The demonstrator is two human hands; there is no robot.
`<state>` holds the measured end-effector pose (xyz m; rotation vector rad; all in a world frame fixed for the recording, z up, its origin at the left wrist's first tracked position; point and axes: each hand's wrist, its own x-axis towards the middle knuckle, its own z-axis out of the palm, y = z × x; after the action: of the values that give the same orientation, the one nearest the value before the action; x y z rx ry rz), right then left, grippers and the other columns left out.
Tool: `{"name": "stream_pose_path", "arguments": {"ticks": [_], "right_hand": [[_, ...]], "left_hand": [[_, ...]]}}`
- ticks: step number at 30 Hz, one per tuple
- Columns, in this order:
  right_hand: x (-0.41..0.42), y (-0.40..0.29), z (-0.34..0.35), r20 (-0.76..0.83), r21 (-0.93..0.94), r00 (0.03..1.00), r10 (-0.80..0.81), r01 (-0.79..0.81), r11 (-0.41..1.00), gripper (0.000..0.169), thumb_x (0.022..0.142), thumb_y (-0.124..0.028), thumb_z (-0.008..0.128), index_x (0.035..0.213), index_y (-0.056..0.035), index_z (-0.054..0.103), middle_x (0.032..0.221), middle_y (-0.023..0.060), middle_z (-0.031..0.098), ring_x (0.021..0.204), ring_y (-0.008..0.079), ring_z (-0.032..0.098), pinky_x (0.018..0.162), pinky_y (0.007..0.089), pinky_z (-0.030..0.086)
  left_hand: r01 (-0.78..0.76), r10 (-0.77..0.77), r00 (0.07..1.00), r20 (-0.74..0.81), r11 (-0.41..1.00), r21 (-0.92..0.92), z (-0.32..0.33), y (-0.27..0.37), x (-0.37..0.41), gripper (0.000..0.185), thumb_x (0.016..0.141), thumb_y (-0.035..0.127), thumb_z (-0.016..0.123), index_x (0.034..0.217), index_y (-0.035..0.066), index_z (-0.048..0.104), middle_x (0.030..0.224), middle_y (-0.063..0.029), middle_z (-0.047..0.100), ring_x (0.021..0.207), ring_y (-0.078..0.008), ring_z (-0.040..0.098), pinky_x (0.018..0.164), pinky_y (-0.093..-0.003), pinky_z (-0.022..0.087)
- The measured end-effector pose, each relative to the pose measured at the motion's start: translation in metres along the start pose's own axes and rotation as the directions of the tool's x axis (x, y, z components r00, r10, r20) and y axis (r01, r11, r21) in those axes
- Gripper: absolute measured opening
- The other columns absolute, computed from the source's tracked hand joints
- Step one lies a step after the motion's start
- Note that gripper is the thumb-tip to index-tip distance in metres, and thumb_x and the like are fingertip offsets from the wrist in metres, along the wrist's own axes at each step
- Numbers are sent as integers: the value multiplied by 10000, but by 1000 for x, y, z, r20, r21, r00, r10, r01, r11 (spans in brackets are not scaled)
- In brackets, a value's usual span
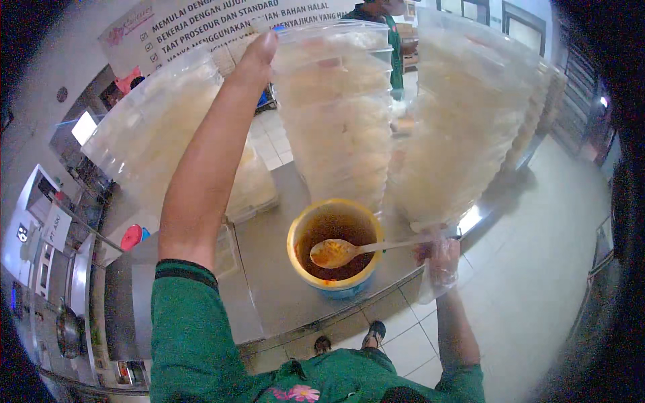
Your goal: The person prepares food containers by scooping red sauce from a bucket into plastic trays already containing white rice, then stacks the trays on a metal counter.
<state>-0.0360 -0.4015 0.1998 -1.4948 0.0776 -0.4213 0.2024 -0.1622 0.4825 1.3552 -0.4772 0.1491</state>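
Note:
My right hand (439, 259), in a clear plastic glove, grips the handle of a large spoon (334, 253). The spoon's bowl, smeared with orange-red sauce, hangs over an open bucket (378, 262) with a yellow rim and blue wall. Dark reddish sauce lies inside the bucket. My left arm reaches up to the top of the middle stack of clear plastic containers (337, 116), which hold pale food. There my left hand (264, 46) is at the stack's upper left corner; its fingers are mostly hidden behind it.
More tall container stacks stand on the left (166, 116) and right (458, 116) of the steel table (287, 297). A person in green (395, 55) stands beyond the stacks. A wall banner bears writing. Shelving with a dark pan (69, 327) is at the left.

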Motion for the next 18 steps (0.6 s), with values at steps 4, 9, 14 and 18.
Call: {"name": "stream_pose_path", "arguments": {"ticks": [4,9,14,18], "right_hand": [[4,-14,5,-40,8,998,-44,44,999,467,834,-390,392,758,35,569,499,92,542,372,150,499,358,249,398],[12,-10,9,-56,86,997,-51,56,995,361,833,-338,431,867,16,499,508,68,507,372,135,457,359,239,363],[21,-5,22,-15,-134,981,-195,192,972,322,840,-320,437,902,-10,498,562,66,498,408,126,463,385,235,366],[19,-18,63,60,-291,993,-101,115,950,225,822,-238,464,901,-36,527,640,66,520,456,144,499,410,259,393]], "left_hand": [[108,-107,994,-32,994,27,-9,7,2,322,801,202,352,1037,15,467,1011,-142,528,916,-271,511,806,-427,411],[70,-69,994,82,998,-9,-23,7,-4,307,807,213,362,1033,37,473,965,-139,553,886,-263,525,800,-406,416],[-334,232,942,241,706,625,-91,14,-31,419,803,305,391,1112,24,419,1044,-139,519,910,-268,516,786,-420,416],[-350,292,932,213,578,738,-179,13,-111,428,788,212,445,1162,23,359,1219,-121,369,1087,-275,396,870,-399,375]]}}
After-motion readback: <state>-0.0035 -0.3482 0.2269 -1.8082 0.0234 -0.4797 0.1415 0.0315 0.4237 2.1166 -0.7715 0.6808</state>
